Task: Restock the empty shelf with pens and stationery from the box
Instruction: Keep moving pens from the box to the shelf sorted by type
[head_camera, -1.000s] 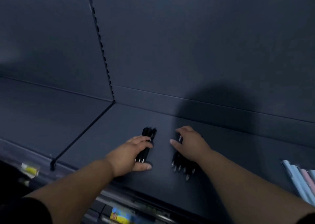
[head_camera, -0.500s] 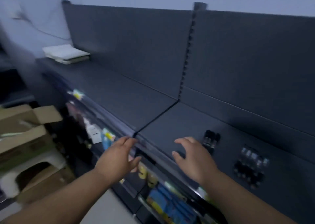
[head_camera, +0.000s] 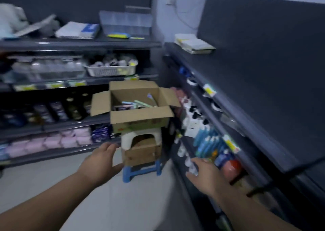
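Faced the open cardboard box (head_camera: 140, 125), perched on a white stool (head_camera: 128, 139) stacked over a blue stool (head_camera: 128, 172), in the aisle corner left of the dark empty shelf (head_camera: 237, 93). Saw pastel pens (head_camera: 139, 104) lying loose inside, below the raised flaps. Held the left hand (head_camera: 102, 158) out low, short of the box, grip slack, fingers spread, nothing in it. Held the right hand (head_camera: 205, 174) likewise bare and spread, near the stocked lower racks (head_camera: 211, 143). Judged the step as fetching a batch from the box. Best done by going in from above, between the flaps, not pushing the box wall, given the tall, likely tippy stack. Worth steadying the box with one hand, gathering pens with tips aligned in the other, closing the grip round a modest bundle, ready to lay flat on the shelf.
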The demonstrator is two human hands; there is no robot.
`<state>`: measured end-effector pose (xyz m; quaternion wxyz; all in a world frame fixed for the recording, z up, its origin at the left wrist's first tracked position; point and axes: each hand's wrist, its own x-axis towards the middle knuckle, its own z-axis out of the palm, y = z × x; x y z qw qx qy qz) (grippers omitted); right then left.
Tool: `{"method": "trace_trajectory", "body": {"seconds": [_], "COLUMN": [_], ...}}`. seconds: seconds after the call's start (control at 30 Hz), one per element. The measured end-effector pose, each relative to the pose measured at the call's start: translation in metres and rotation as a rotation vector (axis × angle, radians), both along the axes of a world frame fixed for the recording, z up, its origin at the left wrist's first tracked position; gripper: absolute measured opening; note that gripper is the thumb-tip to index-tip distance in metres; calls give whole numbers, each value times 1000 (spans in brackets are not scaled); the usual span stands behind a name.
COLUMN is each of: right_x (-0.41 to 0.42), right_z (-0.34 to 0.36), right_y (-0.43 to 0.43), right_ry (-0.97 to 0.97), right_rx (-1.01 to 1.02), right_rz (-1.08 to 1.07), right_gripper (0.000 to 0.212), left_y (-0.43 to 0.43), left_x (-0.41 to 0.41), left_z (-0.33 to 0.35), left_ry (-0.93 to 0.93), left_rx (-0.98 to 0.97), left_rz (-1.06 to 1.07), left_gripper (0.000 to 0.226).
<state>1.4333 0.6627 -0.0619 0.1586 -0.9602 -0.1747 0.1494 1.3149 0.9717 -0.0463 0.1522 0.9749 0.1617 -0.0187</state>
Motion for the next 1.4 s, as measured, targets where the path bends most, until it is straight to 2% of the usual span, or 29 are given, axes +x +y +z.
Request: {"method": "trace_trajectory", "body": {"seconds": [0.13, 0.3, 0.5, 0.67, 0.97, 1.2, 1.4], "right_x": [26, 84, 180, 286, 392, 408, 414], "right_z": [6, 26, 18, 4, -38, -80, -101], "right_y": [81, 152, 206, 245, 299, 319, 316], "right_ry": [47, -40, -27, -47, -77, -25, 139], "right_rx": [75, 170, 259, 217, 0, -47, -8], "right_rz": [87, 125, 161, 224, 429, 437, 383], "right_gripper": [61, 72, 69, 71, 79, 78, 75], "left_y": [58, 92, 121, 144, 169, 184, 186], "left_x": [-10, 21, 108, 208, 331, 370, 399], "left_z": [2, 9, 6, -6, -54, -102, -134], "left_ry": [-21, -113, -165, -154, -13, 133, 311], "left_rx": [-28, -54, -48, -65, -83, -175, -201], "left_rz": [118, 202, 271, 325, 348, 285, 158], "left_gripper": [68, 71, 75, 72, 77, 81, 89]}}
